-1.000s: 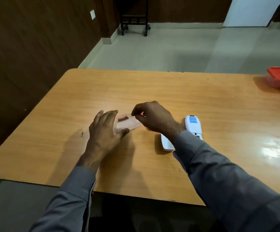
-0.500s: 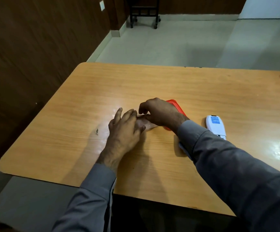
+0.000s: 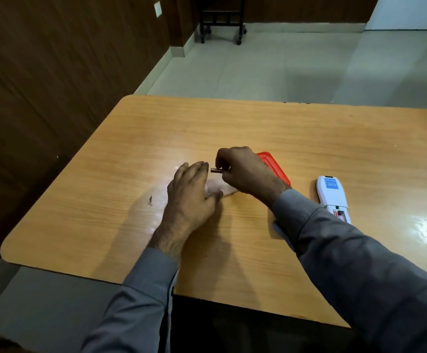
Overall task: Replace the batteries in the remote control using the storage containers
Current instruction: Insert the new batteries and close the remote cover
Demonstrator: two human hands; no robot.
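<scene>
The right hand (image 3: 243,169) pinches a battery (image 3: 216,170) in its fingers just above the clear container (image 3: 220,188), which the left hand (image 3: 192,194) steadies with loosely spread fingers, out in the middle of the table (image 3: 233,123). The remote control (image 3: 332,194) lies face down toward the table's right edge, compartment open. Best keep the pinch firm, lift clear of the rim, and carry the battery across.

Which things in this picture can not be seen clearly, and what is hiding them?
- Clear container, head view: mostly hidden under the left hand and right hand.
- Red lid: its left part is hidden behind the right hand.
- Remote control: near end covered by the right sleeve.
- Battery: one end hidden in the right fingers; markings too small.
</scene>
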